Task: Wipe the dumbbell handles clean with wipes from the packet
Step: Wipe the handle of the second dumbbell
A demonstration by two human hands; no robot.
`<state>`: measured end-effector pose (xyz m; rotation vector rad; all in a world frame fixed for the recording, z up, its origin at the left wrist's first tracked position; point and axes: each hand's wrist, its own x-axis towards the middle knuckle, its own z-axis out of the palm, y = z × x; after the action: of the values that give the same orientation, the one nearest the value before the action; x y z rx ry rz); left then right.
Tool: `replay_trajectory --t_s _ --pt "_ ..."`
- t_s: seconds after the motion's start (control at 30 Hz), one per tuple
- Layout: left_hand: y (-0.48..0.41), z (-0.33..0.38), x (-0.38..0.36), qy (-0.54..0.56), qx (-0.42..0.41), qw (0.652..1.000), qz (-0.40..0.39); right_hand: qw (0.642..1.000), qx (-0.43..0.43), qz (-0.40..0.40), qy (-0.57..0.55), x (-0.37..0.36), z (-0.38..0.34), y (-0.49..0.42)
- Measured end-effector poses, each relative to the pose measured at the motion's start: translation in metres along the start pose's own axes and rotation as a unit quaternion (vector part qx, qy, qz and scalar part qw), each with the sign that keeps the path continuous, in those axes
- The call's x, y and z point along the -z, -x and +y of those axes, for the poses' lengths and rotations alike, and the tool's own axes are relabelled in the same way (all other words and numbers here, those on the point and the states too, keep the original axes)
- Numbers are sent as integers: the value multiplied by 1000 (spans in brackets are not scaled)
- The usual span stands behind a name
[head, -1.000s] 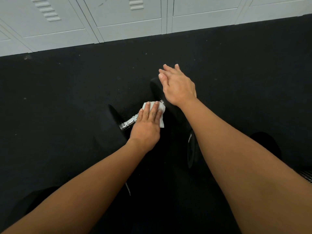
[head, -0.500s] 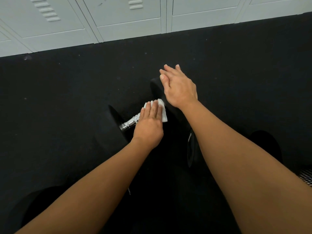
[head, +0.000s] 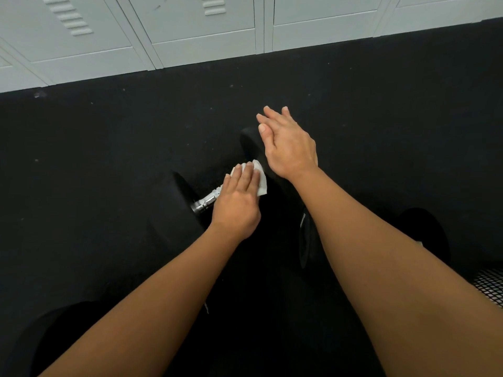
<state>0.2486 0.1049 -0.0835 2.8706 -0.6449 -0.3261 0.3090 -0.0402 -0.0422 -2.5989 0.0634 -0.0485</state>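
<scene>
A black dumbbell lies on the dark floor, its chrome handle (head: 204, 204) running between a near head (head: 174, 213) and a far head (head: 249, 142). My left hand (head: 236, 202) lies along the handle, its straight fingers pressing a white wipe (head: 261, 180) onto the far end. Its thumb is hidden. My right hand (head: 288, 148) rests flat on the far head with the fingers straight. The packet of wipes is not in view.
A second black dumbbell (head: 306, 246) lies under my right forearm, its other head (head: 424, 229) to the right. A black mesh object (head: 490, 287) shows at the right edge. Grey lockers (head: 190, 31) line the far side of the floor.
My left hand has slid the wipe a little along the handle toward the far head, baring more chrome. My right hand has stayed on the far head.
</scene>
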Motion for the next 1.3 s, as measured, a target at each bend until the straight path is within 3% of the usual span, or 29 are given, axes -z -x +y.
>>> replay_trajectory --t_s 0.17,0.4,0.53,0.67,0.77,0.97,1.07,1.17,1.3 --pt "-27 0 4 68 73 995 -27 1000 -2 -1 -7 -1 -1 0" --pt "2 -1 1 19 -11 1000 6 1000 3 11 -10 -1 2 5" --pt "-6 2 8 82 96 991 42 1000 6 23 -18 -1 5 10" --pt "-36 5 23 135 204 969 -31 999 4 25 -26 -3 7 13" --pt "-42 10 25 142 166 975 -35 999 5 27 -25 -3 9 13" --pt "-4 2 -1 95 26 992 78 999 14 43 -29 -4 11 17" --pt "-13 -1 0 83 102 990 47 998 12 46 -33 -5 11 18" --pt "-43 0 20 141 214 965 -48 998 5 41 -36 -4 10 17" --pt "-50 7 26 148 163 973 -65 999 3 34 -32 -4 10 15"
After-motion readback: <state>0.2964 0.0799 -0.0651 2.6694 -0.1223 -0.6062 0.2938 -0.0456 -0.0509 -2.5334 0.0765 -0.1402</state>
